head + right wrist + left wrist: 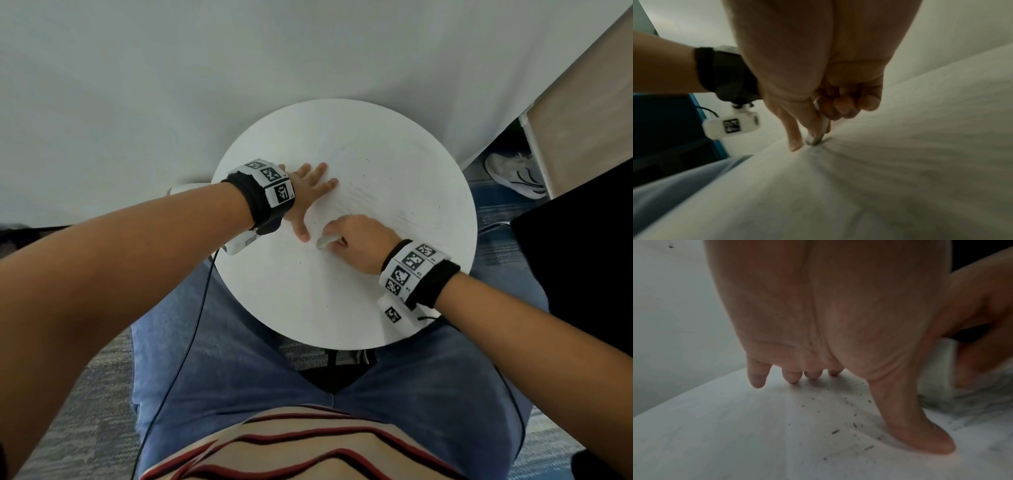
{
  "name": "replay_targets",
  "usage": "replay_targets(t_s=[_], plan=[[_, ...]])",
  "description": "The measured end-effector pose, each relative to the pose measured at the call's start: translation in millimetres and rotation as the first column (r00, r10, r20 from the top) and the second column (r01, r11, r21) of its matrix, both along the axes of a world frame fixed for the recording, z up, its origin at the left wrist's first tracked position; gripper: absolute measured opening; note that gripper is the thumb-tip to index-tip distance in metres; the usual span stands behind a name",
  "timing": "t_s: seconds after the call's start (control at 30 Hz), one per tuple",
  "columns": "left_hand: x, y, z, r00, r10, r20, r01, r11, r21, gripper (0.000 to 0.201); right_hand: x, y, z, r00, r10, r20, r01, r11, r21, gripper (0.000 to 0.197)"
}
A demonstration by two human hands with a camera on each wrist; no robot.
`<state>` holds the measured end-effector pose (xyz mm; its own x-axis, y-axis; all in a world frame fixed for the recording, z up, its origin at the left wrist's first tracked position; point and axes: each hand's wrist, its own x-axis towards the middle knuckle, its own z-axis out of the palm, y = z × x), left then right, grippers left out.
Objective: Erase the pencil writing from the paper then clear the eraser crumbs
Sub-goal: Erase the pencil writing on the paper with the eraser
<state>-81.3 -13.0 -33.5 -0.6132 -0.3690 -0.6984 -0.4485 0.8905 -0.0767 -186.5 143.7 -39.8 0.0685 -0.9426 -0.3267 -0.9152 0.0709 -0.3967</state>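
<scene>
A white sheet of paper [376, 192] lies on the round white table [308, 308], with faint grey pencil marks across its middle. My left hand [310, 195] presses flat on the paper's left part, fingers spread and thumb pointing toward me. Just right of that thumb, my right hand [346, 236] pinches a white eraser [323, 241] whose tip touches the paper. In the left wrist view dark eraser crumbs [835, 431] lie scattered beside the thumb, and the eraser [937, 366] shows behind it. The right wrist view shows the eraser [823, 128] between thumb and fingers.
The table stands over my lap in blue jeans [239, 359]. A cable [195, 325] runs down from the left wrist. A white shoe [513, 174] lies on the floor at the right, beside a wooden panel [582, 120] and a dark object [582, 257].
</scene>
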Motion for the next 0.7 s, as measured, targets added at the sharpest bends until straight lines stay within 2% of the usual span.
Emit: replay_targets(t_s=[0.03,0.1,0.17,0.2,0.27,0.33,0.37,0.43,0.47,0.53,0.57,0.6,0.67,0.7], plan=[[0,0,0,1.0,0.007,-0.002,-0.007,1.0,0.001,0.137,-7,-3,1,0.998,-0.052,-0.03,0.051,0.998,-0.031,0.023],[-1,1,0,1.0,0.025,-0.002,-0.025,1.0,0.006,0.137,-15,-5,0,0.964,-0.161,-0.211,0.136,0.983,-0.126,0.024],[-2,1,-1,1.0,0.025,-0.001,-0.025,1.0,0.002,0.137,-1,0,-1,0.917,-0.149,-0.369,0.095,0.982,-0.161,0.024],[-3,1,-2,1.0,0.023,-0.001,-0.023,1.0,0.0,0.137,11,2,-2,0.922,-0.089,-0.378,0.036,0.989,-0.144,0.024],[-3,2,-2,1.0,0.019,-0.002,-0.019,1.0,-0.002,0.138,23,6,-3,0.978,0.027,-0.209,-0.039,0.998,-0.054,0.026],[-3,3,-2,1.0,0.015,0.007,-0.015,1.0,-0.007,0.138,13,0,1,0.998,0.028,-0.057,-0.028,1.0,0.004,0.026],[-4,3,-2,1.0,0.021,0.01,-0.02,1.0,-0.004,0.138,3,-4,3,0.997,-0.015,-0.072,0.014,1.0,-0.02,0.025],[-4,3,-1,0.999,0.035,0.01,-0.035,0.999,0.006,0.137,-13,-7,3,0.958,-0.148,-0.246,0.119,0.985,-0.126,0.026],[-4,3,-1,0.999,0.036,0.008,-0.036,0.999,0.009,0.137,-13,-5,2,0.927,-0.175,-0.333,0.126,0.978,-0.165,0.026],[-3,2,-1,1.0,0.029,0.006,-0.03,0.999,0.014,0.137,3,0,0,0.896,-0.102,-0.431,0.028,0.984,-0.174,0.022],[-3,2,0,1.0,0.024,0.006,-0.024,1.0,0.019,0.137,12,3,-3,0.911,-0.024,-0.413,-0.043,0.988,-0.152,0.023],[-2,2,-1,1.0,0.019,0.005,-0.019,1.0,0.02,0.137,17,6,-4,0.944,0.036,-0.328,-0.078,0.99,-0.116,0.025],[-1,3,-1,1.0,0.019,0.005,-0.019,1.0,0.014,0.137,12,5,-1,0.987,0.073,-0.142,-0.079,0.996,-0.033,0.027],[-2,3,-1,1.0,0.023,0.004,-0.023,1.0,0.013,0.137,5,2,-1,0.992,0.049,-0.117,-0.054,0.998,-0.042,0.027]])
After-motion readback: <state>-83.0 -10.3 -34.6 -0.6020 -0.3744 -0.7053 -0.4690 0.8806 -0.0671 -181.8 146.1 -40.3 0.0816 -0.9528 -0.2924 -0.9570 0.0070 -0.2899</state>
